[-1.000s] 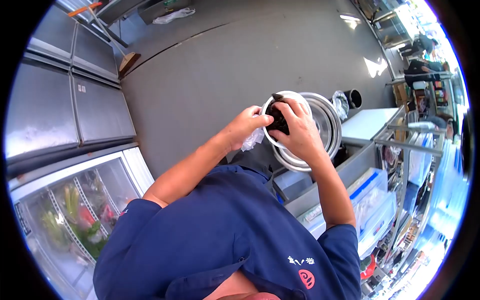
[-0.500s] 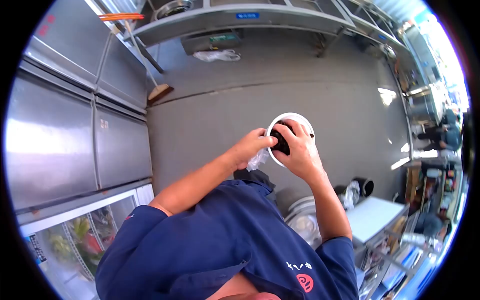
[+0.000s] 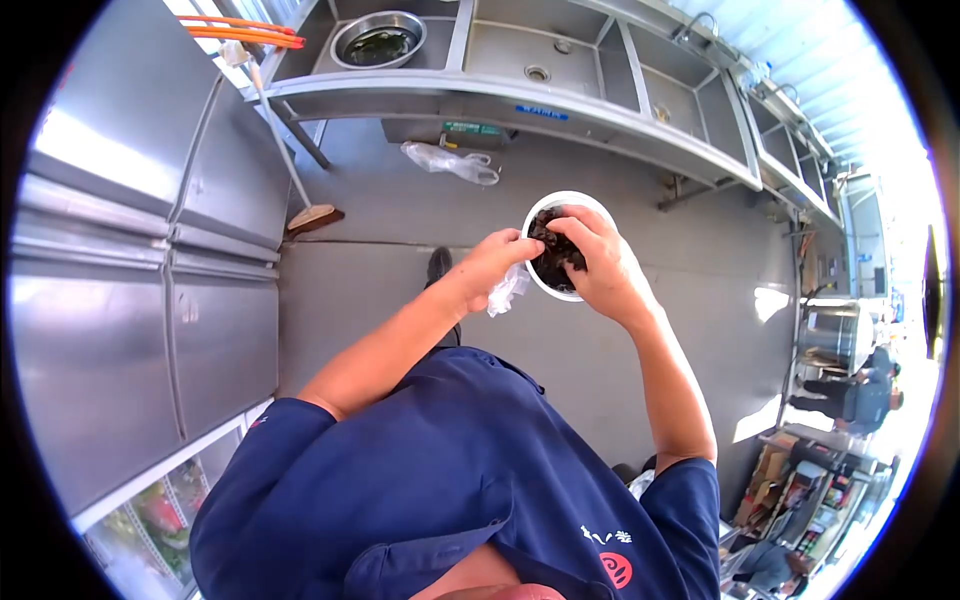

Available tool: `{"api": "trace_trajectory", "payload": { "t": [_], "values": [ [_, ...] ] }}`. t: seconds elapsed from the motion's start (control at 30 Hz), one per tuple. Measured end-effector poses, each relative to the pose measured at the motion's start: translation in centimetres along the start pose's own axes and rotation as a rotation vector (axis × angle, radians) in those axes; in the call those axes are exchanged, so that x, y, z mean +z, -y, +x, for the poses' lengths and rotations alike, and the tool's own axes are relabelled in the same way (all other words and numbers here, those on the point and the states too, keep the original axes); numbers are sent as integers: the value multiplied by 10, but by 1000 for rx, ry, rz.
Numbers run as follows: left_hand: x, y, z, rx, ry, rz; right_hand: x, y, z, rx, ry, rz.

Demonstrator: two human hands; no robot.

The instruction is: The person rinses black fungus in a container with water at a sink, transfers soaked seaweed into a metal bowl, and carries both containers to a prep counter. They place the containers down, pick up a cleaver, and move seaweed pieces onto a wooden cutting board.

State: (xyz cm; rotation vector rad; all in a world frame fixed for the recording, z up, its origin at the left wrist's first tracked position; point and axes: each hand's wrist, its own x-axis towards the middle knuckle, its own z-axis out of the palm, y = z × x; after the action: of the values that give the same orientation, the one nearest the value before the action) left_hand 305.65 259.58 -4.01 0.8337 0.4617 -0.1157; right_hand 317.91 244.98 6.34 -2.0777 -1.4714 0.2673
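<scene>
A round white tub [image 3: 571,197] is held out in front of my body above the floor. Dark, crinkled, wet-looking pieces [image 3: 546,262], perhaps wood ear mushroom, lie inside it. My left hand [image 3: 492,268] grips the tub's left side, its thumb over the rim. A crumpled clear plastic bag [image 3: 508,290] hangs beneath that hand; whether the fingers hold it too is hidden. My right hand [image 3: 606,268] reaches over the right rim, with its fingers curled into the dark pieces.
Ahead runs a row of steel sinks [image 3: 500,50]; a metal basin [image 3: 378,40] with dark green contents sits in the left one. Steel refrigerators [image 3: 90,330] line the left, beside a broom [image 3: 315,217]. A plastic bag [image 3: 450,162] lies under the sinks. Another person [image 3: 862,398] stands far right.
The view has moved forward toward the sinks, showing more of their basins. The tub has come along in both hands, and more of the dark pieces shows between the fingers.
</scene>
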Motion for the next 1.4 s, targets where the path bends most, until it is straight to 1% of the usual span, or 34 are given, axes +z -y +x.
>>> {"api": "trace_trajectory", "payload": {
  "t": [0.07, 0.13, 0.17, 0.2, 0.27, 0.3, 0.37, 0.4, 0.5, 0.6, 0.67, 0.73, 0.77, 0.8, 0.83, 0.87, 0.9, 0.97, 1.07, 1.13, 1.2, 1.27, 1.33, 1.4],
  "values": [
    [-23, -36, 42, 0, 4, 12, -9, -17, 50, 16, 100, 75],
    [-39, -77, 82, 21, 34, -36, -13, -40, 98, 37, 131, 69],
    [-43, -99, 93, 4, 11, -4, -12, -47, 118, 48, 68, 114],
    [-55, -108, 116, 26, 19, 16, -11, -56, 140, 50, -8, 159],
    [-64, -142, 146, 10, -10, 19, 0, -77, 185, 66, -143, 110],
    [-68, -157, 158, -2, -6, 26, 7, -85, 207, 90, -166, 62],
    [-77, -190, 183, 30, -93, 30, 23, -113, 251, 113, -220, -4],
    [-78, -211, 190, 20, -169, 80, 23, -119, 272, 118, -246, 36],
    [-103, -248, 235, 73, -217, 131, 49, -165, 333, 87, -283, 97],
    [-121, -284, 278, 140, -296, 109, 64, -202, 395, 66, -289, 183],
    [-144, -302, 314, 174, -343, 162, 67, -226, 438, 36, -308, 300],
    [-145, -331, 339, 205, -504, 312, 71, -251, 475, 2, -336, 364],
    [-149, -348, 357, 222, -511, 315, 65, -263, 496, -28, -344, 428],
    [-140, -367, 368, 212, -565, 373, 63, -276, 517, -58, -357, 490],
    [-133, -379, 382, 236, -656, 469, 65, -286, 532, -56, -422, 554],
    [-123, -397, 393, 257, -746, 569, 62, -293, 549, -46, -425, 590],
    [-116, -407, 403, 242, -763, 588, 61, -302, 562, -52, -444, 670],
    [-103, -429, 429, 264, -886, 910, 57, -324, 588, -75, -471, 804],
    [-83, -459, 455, 217, -948, 1017, 45, -344, 616, -36, -415, 966],
    [-74, -474, 472, 199, -996, 1084, 44, -354, 631, -59, -457, 1021],
    [-64, -485, 486, 136, -1048, 1284, 44, -362, 641, -62, -534, 1133],
    [-58, -490, 498, 114, -1049, 1300, 47, -368, 646, -26, -532, 1192],
    [-58, -490, 505, 199, -1087, 1466, 52, -372, 650, 8, -523, 1242],
    [-59, -491, 509, 168, -1087, 1488, 60, -372, 655, 30, -507, 1316]
  ]
}}
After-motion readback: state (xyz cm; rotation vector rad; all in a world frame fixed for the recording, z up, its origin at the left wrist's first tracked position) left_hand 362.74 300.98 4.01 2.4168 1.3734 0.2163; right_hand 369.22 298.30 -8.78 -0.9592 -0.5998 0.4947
